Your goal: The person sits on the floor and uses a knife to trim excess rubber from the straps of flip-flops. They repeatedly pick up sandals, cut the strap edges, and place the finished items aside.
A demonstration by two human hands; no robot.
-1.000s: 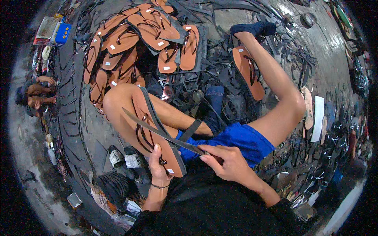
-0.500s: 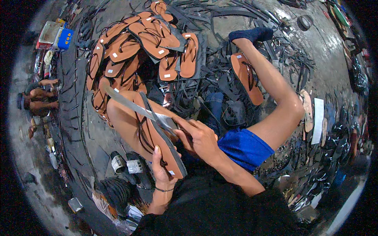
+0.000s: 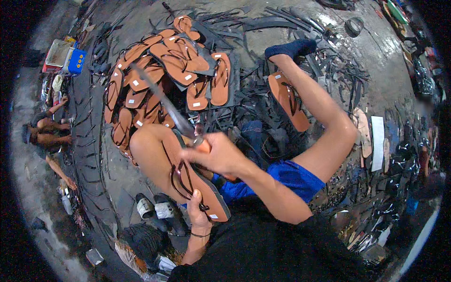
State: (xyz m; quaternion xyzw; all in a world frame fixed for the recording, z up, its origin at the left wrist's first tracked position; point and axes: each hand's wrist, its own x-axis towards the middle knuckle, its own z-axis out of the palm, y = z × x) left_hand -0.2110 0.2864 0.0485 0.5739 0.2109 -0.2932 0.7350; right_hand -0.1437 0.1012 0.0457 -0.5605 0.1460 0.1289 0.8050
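Note:
A brown flip-flop (image 3: 199, 190) with dark straps and a black sole is gripped near one end by my left hand (image 3: 199, 214), thumb on its top face. It leans along my bent left leg. My right hand (image 3: 218, 155) is closed round the orange-brown handle of a long knife (image 3: 162, 96), above the flip-flop's upper part. The blade points up and away to the left, clear of the flip-flop, over a pile of similar flip-flops (image 3: 174, 63). Another brown flip-flop (image 3: 287, 101) lies beside my right shin.
Black rubber scraps (image 3: 249, 84) litter the floor between my legs. A blue box (image 3: 76, 61) stands at the far left, near a co-worker (image 3: 44, 129). Two dark slippers (image 3: 162, 209) lie by my left leg. A white strip (image 3: 377, 143) is on the right.
My right hand has lifted the knife off the flip-flop's edge and turned its blade upward. The flip-flop in my left hand has shifted slightly down and right. The co-worker's arm has moved.

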